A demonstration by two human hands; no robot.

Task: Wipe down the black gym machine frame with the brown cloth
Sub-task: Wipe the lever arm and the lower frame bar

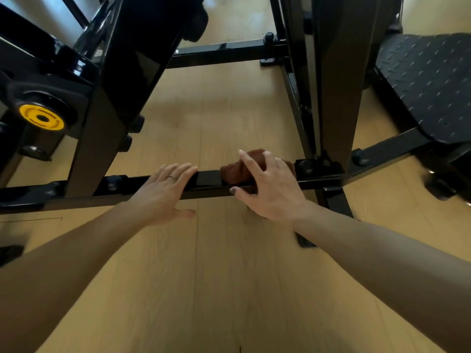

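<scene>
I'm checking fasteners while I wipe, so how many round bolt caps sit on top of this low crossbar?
2 clearly: one bolt cap left of the left hand, one right of the brown cloth under the right hand. Hands may hide others.

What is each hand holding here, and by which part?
The right hand grips the bunched brown cloth from above, pressing it on the low black frame bar. The left hand holds nothing, fingers straight.

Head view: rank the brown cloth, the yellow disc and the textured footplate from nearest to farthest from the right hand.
1. Brown cloth: under the right hand, bunched on the low black frame bar.
2. Textured footplate: farther off, up and to the right.
3. Yellow disc: farthest, far left on the machine, beyond the left hand.
</scene>
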